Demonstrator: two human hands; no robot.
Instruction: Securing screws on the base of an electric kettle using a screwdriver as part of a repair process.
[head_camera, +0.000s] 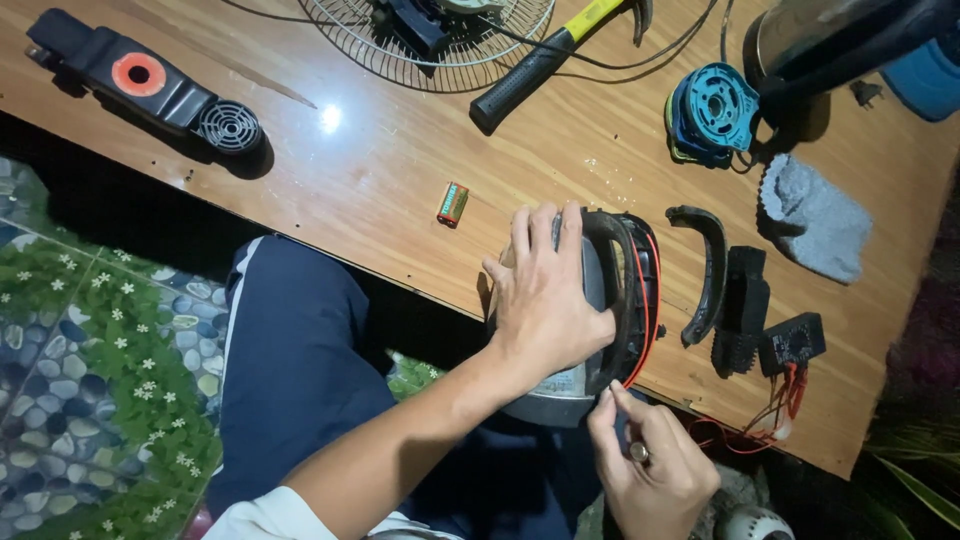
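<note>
From the camera on the person's head, I look down at a brown wooden counter (400, 190) with lots of bits on it. The person sits at its near edge, in dark blue trousers (300, 360).

The left hand (545, 295) lies flat on top of a grey kettle (560, 385) that is on its side at the counter's near edge. Its fingers (545, 230) are spread a little and press down on the kettle's round body. The kettle's black handle (625, 300) curves just right of that hand, and thin red wires (652, 300) run along it.

The right hand (650, 470) is lower down, near the kettle's bottom end. Its thumb and first finger are pinched together at the end of the red wires, but I cannot tell if they truly hold one. There is a ring on one finger.

Just right of the kettle lie a curved black piece (705, 270), a black block (742, 310) and a small black board (793, 340) with more red wires hanging off the edge.

Farther back I see a small battery (453, 203), a hammer (545, 62) with a yellow and black handle, a wire fan guard (400, 45), a blue round part (712, 108), a grey sock (815, 215) and a long black part (140, 80) with a red ring.
</note>
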